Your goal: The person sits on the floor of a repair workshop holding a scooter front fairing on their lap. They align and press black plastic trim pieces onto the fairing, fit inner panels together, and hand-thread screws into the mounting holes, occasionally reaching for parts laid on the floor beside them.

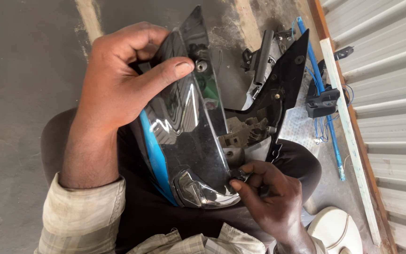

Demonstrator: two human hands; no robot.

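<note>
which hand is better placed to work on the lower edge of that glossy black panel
Right. The right hand already pinches the black panel at its lower edge; the left hand grips its upper part.

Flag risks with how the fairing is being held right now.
1. The fairing rests on the lap, held by the left hand at its top and the right hand pinching its lower edge; it could slip.
2. Right fingertips near sharp edges may get nicked.
</note>
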